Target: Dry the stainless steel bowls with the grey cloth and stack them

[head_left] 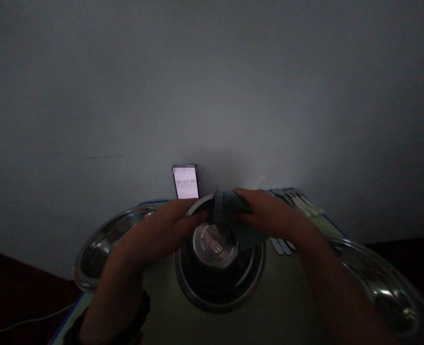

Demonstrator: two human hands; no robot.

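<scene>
A round steel bowl (219, 299) is in front of me over the table, its shiny inner bottom facing up at me. My left hand (183, 215) is closed on the bowl's far left rim, thumb inside. Folded over the far rim is a grey-green cloth (228, 203) with a checked edge, part of it hanging into the bowl. My right hand (260, 208) grips this cloth and presses it round the rim at the far right. The dim light hides some fingers, and I cannot tell whether the bowl rests fully on the table.
A large steel basin (89, 258) stands at the left and another basin (395, 292) at the right, partly behind my forearm. Several pale-handled utensils (303, 203) lie at the back right. A phone (186, 182) showing a timer leans on the wall (212, 96). The table (269, 302) is green.
</scene>
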